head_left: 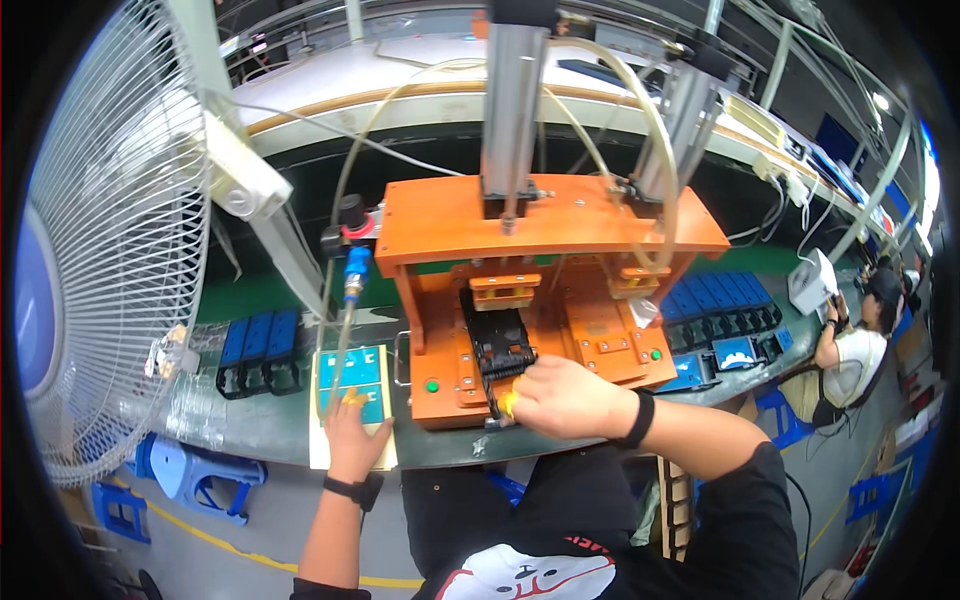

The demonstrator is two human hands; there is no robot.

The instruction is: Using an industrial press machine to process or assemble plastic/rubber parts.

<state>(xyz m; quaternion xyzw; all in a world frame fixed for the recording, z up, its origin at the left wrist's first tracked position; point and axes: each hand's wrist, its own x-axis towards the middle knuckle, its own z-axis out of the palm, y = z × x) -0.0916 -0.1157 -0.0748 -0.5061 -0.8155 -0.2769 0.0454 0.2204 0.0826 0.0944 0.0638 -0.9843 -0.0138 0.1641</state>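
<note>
Head cam: right hand [563, 397] is gripping the black plastic part [499, 345] sitting in the orange press fixture [540, 290]; left hand [355, 428] rests open, fingers flat on the teal control box [350, 382] on the tabletop [250, 425].

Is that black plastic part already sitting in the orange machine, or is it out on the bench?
In. The black part sits in the bay of the orange press fixture, with the right hand at its lower end.
</note>
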